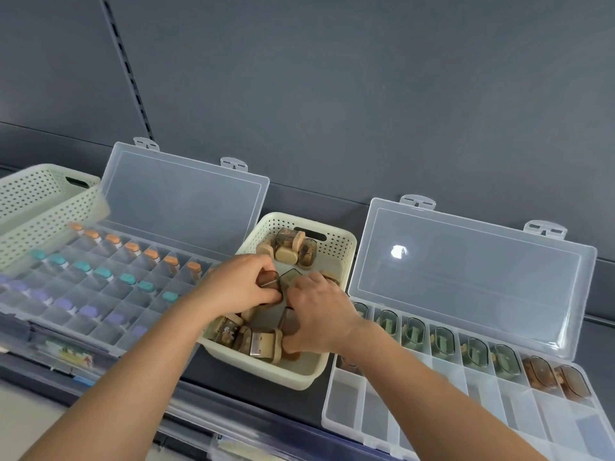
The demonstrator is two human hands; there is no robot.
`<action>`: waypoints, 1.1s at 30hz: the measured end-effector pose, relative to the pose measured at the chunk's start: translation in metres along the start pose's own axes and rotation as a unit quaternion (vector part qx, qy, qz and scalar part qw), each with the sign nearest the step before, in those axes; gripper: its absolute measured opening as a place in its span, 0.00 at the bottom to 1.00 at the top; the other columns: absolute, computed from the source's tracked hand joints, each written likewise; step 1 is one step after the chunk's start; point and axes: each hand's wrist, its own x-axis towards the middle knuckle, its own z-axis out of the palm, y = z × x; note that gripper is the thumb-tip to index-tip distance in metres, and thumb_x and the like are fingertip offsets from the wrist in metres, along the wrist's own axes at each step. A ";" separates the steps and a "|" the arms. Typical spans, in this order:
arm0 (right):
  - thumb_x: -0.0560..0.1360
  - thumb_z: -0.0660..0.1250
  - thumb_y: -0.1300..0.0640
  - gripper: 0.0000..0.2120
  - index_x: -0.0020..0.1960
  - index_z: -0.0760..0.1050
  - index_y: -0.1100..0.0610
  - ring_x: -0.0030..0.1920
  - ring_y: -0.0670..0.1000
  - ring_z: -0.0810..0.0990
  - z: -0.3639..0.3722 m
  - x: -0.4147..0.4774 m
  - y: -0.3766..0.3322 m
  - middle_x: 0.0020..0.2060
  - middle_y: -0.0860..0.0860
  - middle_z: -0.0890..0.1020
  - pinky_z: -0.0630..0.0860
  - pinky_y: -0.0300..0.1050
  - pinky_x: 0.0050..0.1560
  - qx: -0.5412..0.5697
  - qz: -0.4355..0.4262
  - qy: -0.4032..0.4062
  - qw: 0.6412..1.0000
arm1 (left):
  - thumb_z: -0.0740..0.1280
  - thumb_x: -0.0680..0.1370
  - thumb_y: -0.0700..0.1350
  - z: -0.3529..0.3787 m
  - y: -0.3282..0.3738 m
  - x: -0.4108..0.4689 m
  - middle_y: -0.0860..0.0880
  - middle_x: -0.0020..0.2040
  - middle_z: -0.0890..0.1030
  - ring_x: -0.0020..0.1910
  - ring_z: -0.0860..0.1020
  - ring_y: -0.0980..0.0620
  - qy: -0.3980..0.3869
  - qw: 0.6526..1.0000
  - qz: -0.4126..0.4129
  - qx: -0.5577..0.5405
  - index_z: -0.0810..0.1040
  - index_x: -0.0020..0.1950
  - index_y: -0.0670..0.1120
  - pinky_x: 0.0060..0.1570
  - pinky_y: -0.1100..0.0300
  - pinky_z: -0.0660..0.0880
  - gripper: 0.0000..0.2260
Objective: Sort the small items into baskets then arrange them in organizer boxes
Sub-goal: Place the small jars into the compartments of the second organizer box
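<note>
Cream plastic, perforated along its walls, forms the basket at the centre of the frame, and it holds a heap of small capped containers in tan, brown and olive tones. Both hands are inside it. The left hand has its fingers curled around a brown translucent container, pinching it just above the pile. The right hand touches the left at the fingertips; its fingers are bent down among the items next to an olive container, though whether they actually grip anything cannot be told.

Right of the basket lies a clear organizer box with its lid propped open against the grey back panel. Its rear row of compartments holds olive containers, with two brown ones at the right end; the near compartments show nothing inside.

Left of the basket, a second clear organizer, lid also raised, carries diagonal rows of orange-capped vials, teal-capped vials and purple-capped vials. At the upper left a pale green basket overlaps that organizer's corner, tilted.
</note>
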 end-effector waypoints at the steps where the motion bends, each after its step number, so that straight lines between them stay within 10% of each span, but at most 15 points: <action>1: 0.66 0.71 0.43 0.21 0.50 0.74 0.56 0.48 0.50 0.65 0.000 0.000 0.000 0.48 0.51 0.73 0.71 0.49 0.53 0.003 -0.010 0.008 1.000 | 0.71 0.73 0.54 -0.001 0.001 0.000 0.58 0.44 0.75 0.39 0.74 0.61 0.014 1.000 -0.006 -0.007 0.71 0.47 0.54 0.33 0.63 0.69 0.10; 16: 0.71 0.66 0.63 0.24 0.64 0.71 0.47 0.56 0.51 0.74 -0.029 -0.008 0.024 0.56 0.49 0.77 0.74 0.47 0.58 0.212 0.033 -0.060 0.975 | 0.65 0.76 0.35 -0.015 0.008 -0.015 0.47 0.50 0.79 0.42 0.80 0.48 -0.076 0.957 -0.069 -0.272 0.64 0.64 0.63 0.48 0.53 0.78 0.26; 23: 0.71 0.72 0.57 0.22 0.64 0.73 0.50 0.50 0.46 0.75 -0.044 -0.042 0.047 0.54 0.47 0.75 0.74 0.36 0.50 0.274 0.063 0.063 0.958 | 0.68 0.77 0.42 -0.017 0.030 -0.014 0.52 0.44 0.82 0.38 0.82 0.58 -0.014 0.953 -0.002 -0.302 0.70 0.59 0.61 0.37 0.65 0.78 0.18; 28: 0.72 0.71 0.58 0.18 0.60 0.73 0.50 0.47 0.46 0.78 -0.048 -0.070 0.057 0.50 0.46 0.78 0.77 0.39 0.49 0.352 0.114 0.106 0.923 | 0.70 0.76 0.45 -0.007 0.055 -0.005 0.57 0.52 0.80 0.44 0.82 0.56 0.038 0.950 0.034 -0.309 0.70 0.60 0.63 0.48 0.53 0.78 0.18; 33: 0.73 0.70 0.64 0.15 0.58 0.74 0.54 0.46 0.53 0.81 -0.049 -0.086 0.061 0.48 0.53 0.81 0.80 0.45 0.51 0.510 0.152 0.152 0.833 | 0.68 0.76 0.38 0.002 0.087 -0.002 0.54 0.50 0.81 0.42 0.82 0.56 0.097 0.896 0.046 -0.431 0.72 0.59 0.57 0.38 0.60 0.80 0.17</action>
